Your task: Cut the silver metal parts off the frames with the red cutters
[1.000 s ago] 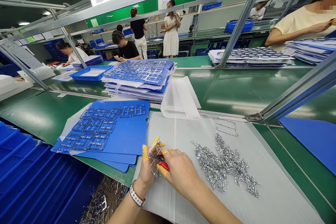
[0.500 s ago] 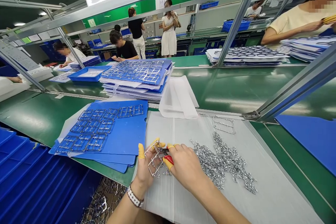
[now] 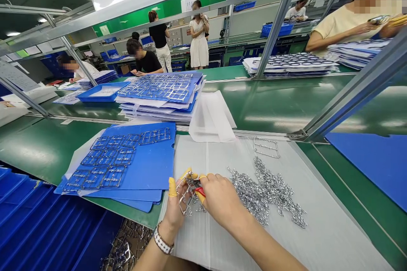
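Yellow finger covers are on both hands. My left hand (image 3: 174, 209) pinches a shiny silver sprue frame (image 3: 181, 204) upright between thumb and fingers. My right hand (image 3: 221, 198) is closed around red-handled nippers (image 3: 199, 191), whose jaws are against the frame; the fingers partly hide them. Small silver parts lie on the white sheet (image 3: 219, 237) just below the frame. To the right of my right hand spreads a large pile of small silver parts (image 3: 254, 197). Behind that pile lies another silver frame (image 3: 266, 147).
On the left, a blue sheet (image 3: 155, 165) bears several sprue frames (image 3: 106, 156). Beyond it stand a stack of loaded sheets (image 3: 159, 93) and a blue tray (image 3: 98, 92). A metal post (image 3: 346, 93) slants on the right. Discarded frames (image 3: 127, 245) lie below the bench edge. Co-workers sit opposite.
The view has shifted slightly. The nippers' red handles look closer together, and the held frame has turned a little. Both hands keep their hold.
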### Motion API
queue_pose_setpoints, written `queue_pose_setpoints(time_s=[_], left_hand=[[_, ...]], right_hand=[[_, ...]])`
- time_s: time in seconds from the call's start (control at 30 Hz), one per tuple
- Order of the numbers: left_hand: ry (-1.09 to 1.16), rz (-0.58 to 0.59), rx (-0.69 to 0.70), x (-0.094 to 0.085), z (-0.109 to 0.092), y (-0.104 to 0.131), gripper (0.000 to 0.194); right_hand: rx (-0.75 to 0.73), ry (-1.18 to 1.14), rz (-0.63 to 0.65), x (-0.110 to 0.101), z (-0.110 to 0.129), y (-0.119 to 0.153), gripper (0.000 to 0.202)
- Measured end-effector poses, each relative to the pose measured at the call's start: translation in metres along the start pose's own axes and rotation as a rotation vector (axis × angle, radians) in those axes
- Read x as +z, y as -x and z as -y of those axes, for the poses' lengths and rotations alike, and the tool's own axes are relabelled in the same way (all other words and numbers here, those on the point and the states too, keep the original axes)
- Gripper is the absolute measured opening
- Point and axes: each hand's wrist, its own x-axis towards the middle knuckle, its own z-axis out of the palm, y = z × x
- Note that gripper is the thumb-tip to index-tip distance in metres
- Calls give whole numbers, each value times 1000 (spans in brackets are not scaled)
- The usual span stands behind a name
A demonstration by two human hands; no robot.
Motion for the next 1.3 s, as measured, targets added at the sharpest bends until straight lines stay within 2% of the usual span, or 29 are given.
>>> queue_pose_setpoints(time_s=[0.13, 0.37, 0.77, 0.97, 1.13, 1.3], left_hand=[[28, 0, -2, 1, -4, 0, 66], [208, 20, -31, 5, -18, 0, 71], [58, -20, 84, 6, -9, -1, 69], [35, -46, 83, 5, -5, -1, 69], [87, -60, 87, 7, -13, 0, 68], [184, -55, 69, 12, -21, -2, 67]], right_hand=[[13, 27, -14, -1, 0, 4, 15], [13, -3, 16, 6, -2, 12, 15], [12, -40, 22, 8, -2, 9, 19], [9, 16, 21, 8, 3, 8, 16], [10, 40, 15, 6, 5, 9, 14], [-18, -47, 6, 8, 7, 15, 15]])
